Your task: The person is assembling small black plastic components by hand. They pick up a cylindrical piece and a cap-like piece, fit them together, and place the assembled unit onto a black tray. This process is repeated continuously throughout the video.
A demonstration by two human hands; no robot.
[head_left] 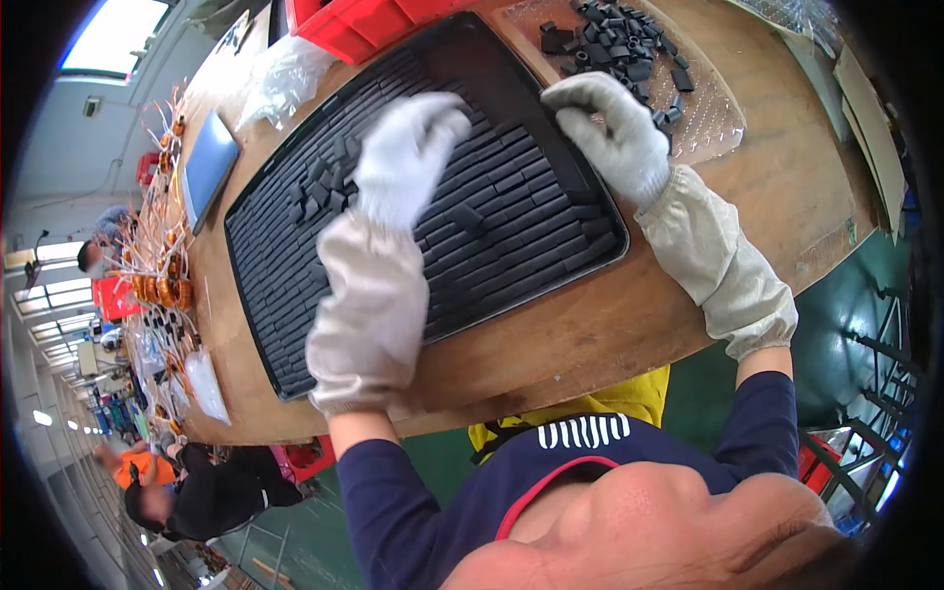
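Observation:
A large black tray [600, 202] lies before me, lined with tight rows of small black rectangular pieces [501, 187]. Several more pieces [329, 182] lie loose on top of the rows at the left. Over the tray's middle is my left hand [408, 147] in a white glove, its fingers bent and smeared by motion; whether it holds anything is hidden. My right hand [619, 133], also gloved, hovers by the tray's right edge with curved fingers and the thumb apart, nothing visible between them. A heap of black pieces [615, 44] sits just beyond it on a clear plastic sheet [703, 123].
The wooden table [777, 211] carries a red bin [364, 29] beyond the tray, a crumpled clear bag [285, 79] and a blue panel [209, 162]. Copper-coloured coils with wires [162, 290] line the left side. Cardboard [870, 133] stands far right. People [211, 492] are at the lower left.

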